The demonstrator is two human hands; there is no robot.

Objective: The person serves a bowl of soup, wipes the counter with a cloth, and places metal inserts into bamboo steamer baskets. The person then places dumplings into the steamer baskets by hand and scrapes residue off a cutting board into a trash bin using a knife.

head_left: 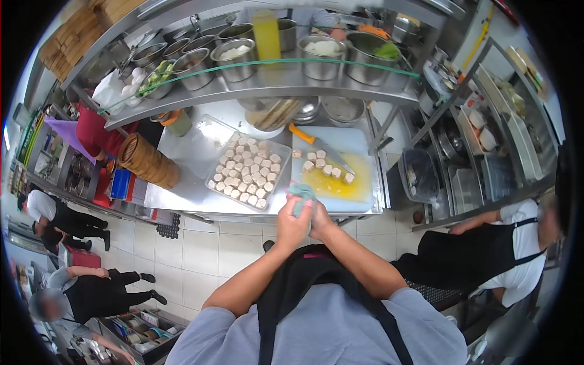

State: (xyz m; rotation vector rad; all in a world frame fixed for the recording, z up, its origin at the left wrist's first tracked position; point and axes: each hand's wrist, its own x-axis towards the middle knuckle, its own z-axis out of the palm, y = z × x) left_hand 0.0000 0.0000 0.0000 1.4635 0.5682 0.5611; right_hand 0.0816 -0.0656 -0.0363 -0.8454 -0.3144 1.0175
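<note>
My left hand (294, 224) and my right hand (319, 220) meet in front of my chest, at the near edge of the steel counter. Both are closed around a pale green cloth (300, 196). Just beyond them, a blue cutting board (359, 143) bears several pale cubes (320, 163) and a yellow liquid patch (340, 190). A knife with an orange handle (302, 134) lies across the board. To the left of my hands sits a clear tray (277, 193) with rows of pale cubes (248, 171).
A steel shelf (267, 82) with metal pots (235, 59) spans the counter's far side. Stacked bamboo steamers (149, 161) stand left. A black-lined bin (420, 176) stands right of the counter. One person in a black apron (474, 252) is at right; others are at left.
</note>
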